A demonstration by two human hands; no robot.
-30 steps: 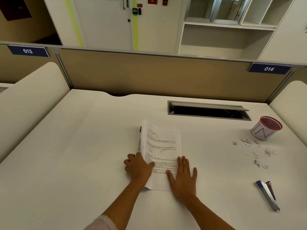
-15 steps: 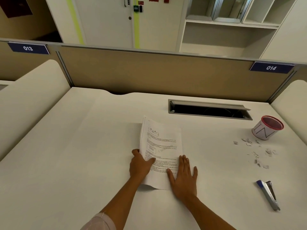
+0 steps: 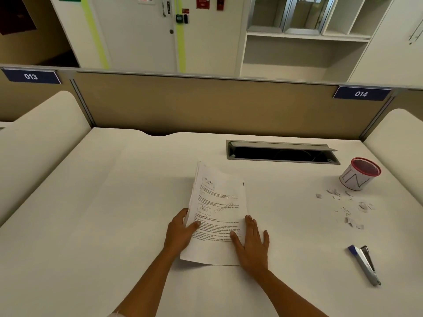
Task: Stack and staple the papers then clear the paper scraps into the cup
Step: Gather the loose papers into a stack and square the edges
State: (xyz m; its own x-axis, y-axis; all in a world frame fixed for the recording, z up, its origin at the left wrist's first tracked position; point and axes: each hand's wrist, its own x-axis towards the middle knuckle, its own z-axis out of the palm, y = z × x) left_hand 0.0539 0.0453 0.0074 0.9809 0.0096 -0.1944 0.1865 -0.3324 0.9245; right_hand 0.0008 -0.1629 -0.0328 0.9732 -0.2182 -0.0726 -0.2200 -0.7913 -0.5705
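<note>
A stack of printed white papers lies in the middle of the desk, its left edge lifted off the surface. My left hand grips that left edge, thumb on top. My right hand lies flat with spread fingers on the stack's lower right corner. A blue and silver stapler rests on the desk to the right, apart from both hands. Several small paper scraps are scattered at the right. Behind them stands a white cup with a red rim.
An open cable tray slot is cut into the desk behind the papers. A tan partition closes the back, and rounded side panels flank the desk.
My left hand has shifted from lying on the stack to gripping its left edge, and that edge has risen off the desk. My right hand has stayed pressed on the lower right corner.
</note>
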